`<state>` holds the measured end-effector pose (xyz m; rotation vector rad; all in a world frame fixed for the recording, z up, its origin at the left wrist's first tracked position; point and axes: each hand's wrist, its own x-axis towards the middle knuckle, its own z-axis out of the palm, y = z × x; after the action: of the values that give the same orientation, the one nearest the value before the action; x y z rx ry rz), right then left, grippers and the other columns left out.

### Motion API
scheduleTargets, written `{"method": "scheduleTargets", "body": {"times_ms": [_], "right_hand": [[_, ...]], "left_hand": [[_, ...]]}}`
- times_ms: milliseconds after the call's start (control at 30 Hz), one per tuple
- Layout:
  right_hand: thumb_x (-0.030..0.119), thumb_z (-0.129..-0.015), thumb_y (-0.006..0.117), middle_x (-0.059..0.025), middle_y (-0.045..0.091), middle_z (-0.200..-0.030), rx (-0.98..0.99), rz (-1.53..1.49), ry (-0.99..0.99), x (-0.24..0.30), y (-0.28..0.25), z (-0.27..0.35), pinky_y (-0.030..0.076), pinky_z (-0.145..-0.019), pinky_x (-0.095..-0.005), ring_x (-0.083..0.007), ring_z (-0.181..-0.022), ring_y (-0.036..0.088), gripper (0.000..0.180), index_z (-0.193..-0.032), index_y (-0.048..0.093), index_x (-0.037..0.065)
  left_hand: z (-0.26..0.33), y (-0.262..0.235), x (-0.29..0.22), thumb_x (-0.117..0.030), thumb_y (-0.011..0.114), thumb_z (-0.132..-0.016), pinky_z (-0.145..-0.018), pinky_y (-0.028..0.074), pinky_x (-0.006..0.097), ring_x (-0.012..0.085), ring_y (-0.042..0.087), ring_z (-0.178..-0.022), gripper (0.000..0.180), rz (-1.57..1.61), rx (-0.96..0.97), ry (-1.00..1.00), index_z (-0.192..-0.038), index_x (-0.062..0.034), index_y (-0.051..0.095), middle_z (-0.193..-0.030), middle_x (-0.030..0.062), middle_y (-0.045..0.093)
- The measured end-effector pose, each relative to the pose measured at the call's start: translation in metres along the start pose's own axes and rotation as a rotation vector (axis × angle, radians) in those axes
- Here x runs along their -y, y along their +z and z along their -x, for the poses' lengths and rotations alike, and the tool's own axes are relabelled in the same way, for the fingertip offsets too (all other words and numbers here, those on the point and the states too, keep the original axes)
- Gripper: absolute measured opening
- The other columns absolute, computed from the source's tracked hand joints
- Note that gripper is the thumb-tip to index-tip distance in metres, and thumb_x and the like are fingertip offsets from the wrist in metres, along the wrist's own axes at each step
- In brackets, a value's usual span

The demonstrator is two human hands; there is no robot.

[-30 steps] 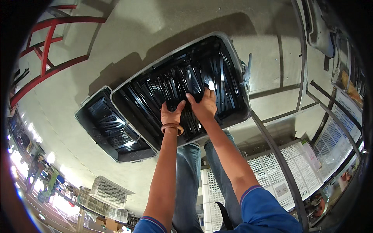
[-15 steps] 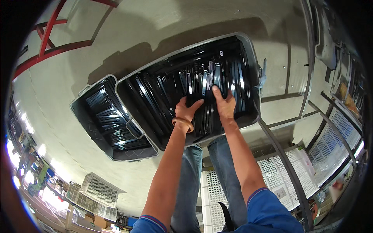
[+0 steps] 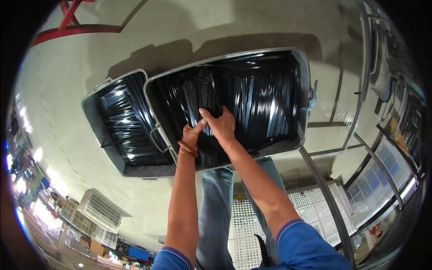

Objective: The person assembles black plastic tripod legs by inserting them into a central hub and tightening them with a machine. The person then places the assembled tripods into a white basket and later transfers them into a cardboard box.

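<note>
A large dark bin point(image 3: 308, 76) with a pale rim holds many thin, glossy black strips point(image 3: 265, 103), some with small holes near their ends. In its left half, my left hand point(image 3: 191, 135) and my right hand point(image 3: 221, 125) are close together, thumbs nearly meeting. Both are closed around a bundle of black strips point(image 3: 196, 95) lying lengthwise between them. The fingers' undersides are hidden by the strips. A brown bangle point(image 3: 187, 148) circles my left wrist.
To the left, a smaller dark bin point(image 3: 108, 144) with more black strips touches the large one. A wire handle point(image 3: 158, 138) stands between them. White perforated crates point(image 3: 245, 220) are near my legs. A metal bar point(image 3: 328, 202) crosses at right; a red frame point(image 3: 76, 29) stands far left.
Both hands have moved left within the bin and closer together, now around a bundle of strips. The strips at right lie more evenly. The whole view has shifted slightly.
</note>
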<state>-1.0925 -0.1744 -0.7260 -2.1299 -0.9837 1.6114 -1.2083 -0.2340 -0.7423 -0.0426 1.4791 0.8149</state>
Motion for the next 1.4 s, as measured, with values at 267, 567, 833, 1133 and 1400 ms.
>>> {"method": "scheduleTargets", "body": {"times_ms": [267, 567, 833, 1133, 1400], "right_hand": [[0.031, -0.067, 0.081, -0.0146, 0.067, -0.089, 0.363, -0.372, 0.077, 0.020, -0.028, 0.028, 0.052, -0.073, -0.0302, -0.0204, -0.080, 0.065, 0.053, -0.099, 0.062, -0.006], [0.023, -0.070, 0.080, -0.0091, 0.066, -0.095, 0.572, -0.524, 0.210, 0.096, -0.108, 0.120, 0.050, -0.079, -0.0292, -0.0143, -0.085, 0.061, 0.049, -0.105, 0.061, -0.004], [0.031, -0.074, 0.077, -0.0062, 0.066, -0.096, 0.551, -0.509, 0.208, 0.125, -0.188, 0.278, 0.048, -0.080, -0.0294, -0.0131, -0.088, 0.060, 0.048, -0.107, 0.063, 0.000], [0.025, -0.081, 0.070, -0.0088, 0.063, -0.105, 0.670, -0.884, 0.507, 0.171, -0.296, 0.436, 0.052, -0.081, -0.0320, -0.0184, -0.092, 0.062, 0.045, -0.116, 0.058, -0.001], [0.032, -0.079, 0.071, -0.0111, 0.063, -0.108, 0.526, -0.977, 0.381, 0.209, -0.358, 0.515, 0.054, -0.079, -0.0340, -0.0213, -0.091, 0.064, 0.053, -0.118, 0.057, -0.001]], "left_hand": [[0.056, 0.004, -0.012, -0.018, 0.072, -0.079, -0.085, 0.049, 0.033, 0.0163, 0.060, -0.097, 0.044, 0.192, 0.081, 0.017, -0.118, -0.0062, 0.056, -0.109, 0.0021, 0.062], [0.183, 0.042, -0.070, -0.029, 0.071, -0.075, -0.095, 0.042, 0.033, 0.0170, 0.055, -0.108, 0.058, 0.028, 0.252, 0.135, -0.124, -0.0024, 0.053, -0.116, 0.0049, 0.059], [0.362, 0.073, -0.091, -0.020, 0.076, -0.070, -0.091, 0.045, 0.032, 0.0168, 0.057, -0.103, 0.061, 0.041, 0.270, -0.058, -0.123, -0.0010, 0.053, -0.114, 0.0048, 0.060], [0.547, 0.123, -0.131, -0.012, 0.069, -0.080, -0.088, 0.048, 0.031, 0.0167, 0.061, -0.097, 0.043, -0.101, 0.345, -0.260, -0.120, -0.0028, 0.056, -0.108, 0.0051, 0.063], [0.613, 0.167, -0.171, -0.019, 0.071, -0.081, -0.091, 0.047, 0.033, 0.0150, 0.059, -0.099, 0.042, -0.415, 0.575, -0.206, -0.117, -0.0040, 0.057, -0.107, 0.0041, 0.063]]}}
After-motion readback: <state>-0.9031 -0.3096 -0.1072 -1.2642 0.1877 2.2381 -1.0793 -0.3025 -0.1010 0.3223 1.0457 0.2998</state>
